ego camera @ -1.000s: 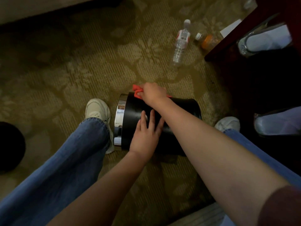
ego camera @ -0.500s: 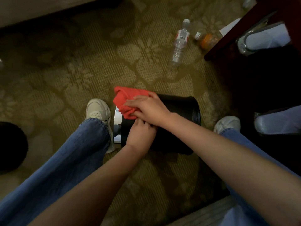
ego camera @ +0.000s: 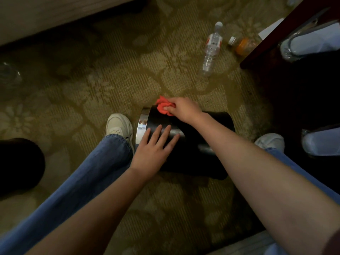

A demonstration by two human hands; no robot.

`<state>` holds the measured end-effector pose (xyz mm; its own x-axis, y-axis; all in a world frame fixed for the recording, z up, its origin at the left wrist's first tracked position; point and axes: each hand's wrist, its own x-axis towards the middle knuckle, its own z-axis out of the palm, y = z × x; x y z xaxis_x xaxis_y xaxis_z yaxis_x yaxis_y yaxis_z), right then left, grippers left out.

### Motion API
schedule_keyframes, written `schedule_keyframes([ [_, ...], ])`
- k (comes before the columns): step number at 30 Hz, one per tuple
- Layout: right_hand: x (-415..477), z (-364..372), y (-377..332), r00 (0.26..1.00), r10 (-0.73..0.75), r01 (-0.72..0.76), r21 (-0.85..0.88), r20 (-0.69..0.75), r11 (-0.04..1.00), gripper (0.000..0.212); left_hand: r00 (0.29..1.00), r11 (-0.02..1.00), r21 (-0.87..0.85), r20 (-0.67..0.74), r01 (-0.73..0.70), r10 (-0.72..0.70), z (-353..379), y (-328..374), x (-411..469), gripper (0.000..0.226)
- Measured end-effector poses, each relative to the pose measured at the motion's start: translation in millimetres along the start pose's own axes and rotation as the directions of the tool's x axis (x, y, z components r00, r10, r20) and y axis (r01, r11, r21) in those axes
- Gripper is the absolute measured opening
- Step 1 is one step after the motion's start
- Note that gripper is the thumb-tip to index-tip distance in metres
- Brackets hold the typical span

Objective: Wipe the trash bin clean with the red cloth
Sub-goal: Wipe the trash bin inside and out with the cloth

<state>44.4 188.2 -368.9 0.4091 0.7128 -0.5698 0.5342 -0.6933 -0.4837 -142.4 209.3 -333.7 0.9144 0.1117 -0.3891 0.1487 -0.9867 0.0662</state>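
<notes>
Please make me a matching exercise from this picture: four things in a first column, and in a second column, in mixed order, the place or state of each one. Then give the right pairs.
Column one:
1. trash bin
2. red cloth
3. left hand
4. plastic bottle

Column two:
A. lies flat, fingers straight, on the bin's side
B. clear, lying on the carpet, apart from both hands
C. black, on its side, with a shiny rim
D. bunched under the right hand, near the bin's rim

Pairs: 1-C, 2-D, 3-A, 4-B.
</notes>
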Motion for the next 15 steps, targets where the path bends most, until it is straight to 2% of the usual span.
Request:
schedule_keyframes([
  [2, 1.3, 0.7, 0.9, 1.0, 0.008, -0.008, 0.007, 0.003, 1.0, 0.04, 0.999, 0.999, 0.043, -0.046, 0.001, 0.001, -4.6, 2.8, -4.9, 0.053],
  [5, 2.3, -1.7, -0.5, 1.0, 0.011, -0.011, -0.013, 0.018, 1.0, 0.041, 0.999, 0.999, 0.034, -0.019, 0.028, -0.027, -5.3, 7.3, -5.1, 0.057],
  [11, -3.5, -0.8, 0.4, 1.0, -0.012, 0.012, -0.066, -0.004, 0.998, 0.042, 0.992, 0.996, 0.079, -0.12, 0.042, -0.033, -2.4, 12.0, -9.9, 0.057],
  [15, -2.9, -0.6, 0.9, 1.0, -0.029, 0.029, -0.09, 0.0, 0.995, 0.041, 0.986, 0.995, 0.011, -0.134, 0.1, -0.097, -0.2, 21.9, -17.4, 0.058],
])
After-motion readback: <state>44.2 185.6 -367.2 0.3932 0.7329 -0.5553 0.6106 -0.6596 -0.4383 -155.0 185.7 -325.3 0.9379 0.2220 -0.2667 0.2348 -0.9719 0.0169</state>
